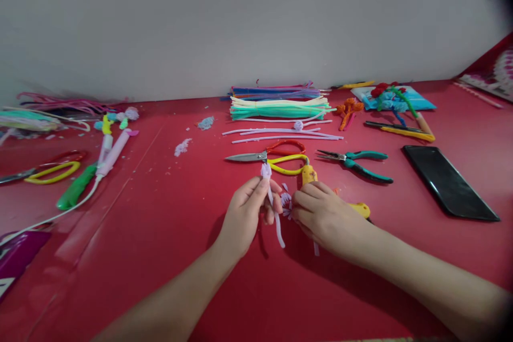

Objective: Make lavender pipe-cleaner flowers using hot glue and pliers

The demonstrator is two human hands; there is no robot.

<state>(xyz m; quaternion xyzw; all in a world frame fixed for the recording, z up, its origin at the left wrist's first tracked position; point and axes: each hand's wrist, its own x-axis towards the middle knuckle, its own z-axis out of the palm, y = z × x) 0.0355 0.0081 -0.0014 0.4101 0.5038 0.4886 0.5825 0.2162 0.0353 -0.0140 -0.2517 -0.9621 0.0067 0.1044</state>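
Observation:
My left hand [250, 208] is closed in a pinch on a pale lilac pipe cleaner [273, 208] with a curled bud at its top; its tail hangs down to the red table [168, 256]. My right hand [320, 214] is closed around a yellow glue gun [310, 173], and its fingertips also touch a small lilac pipe-cleaner flower [286, 203]. The two hands nearly meet just in front of the scissors.
Scissors [276, 159] with red and yellow handles and teal pliers [356, 163] lie just beyond the hands. A stack of pipe cleaners [278, 102] is by the wall. A black phone [449, 181] lies right. More scissors, tools and a white cord sit at left.

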